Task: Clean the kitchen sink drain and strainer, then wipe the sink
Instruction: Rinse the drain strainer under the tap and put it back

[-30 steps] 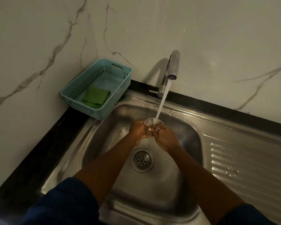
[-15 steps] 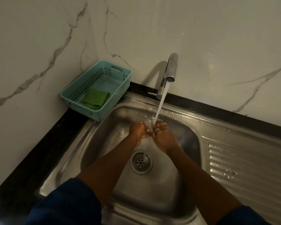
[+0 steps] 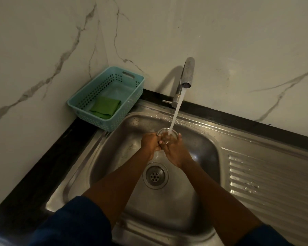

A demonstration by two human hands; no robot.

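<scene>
Rinsing of the strainer is judged to be the step in hand. On the dark worktop at far left, a green cloth lies untouched in a teal basket. Over the sink, beyond the open drain, the left hand and right hand are closed round the strainer. It is held under water running from the tap. Next, reseating in the drain is called for, then the cloth must be fetched.
</scene>
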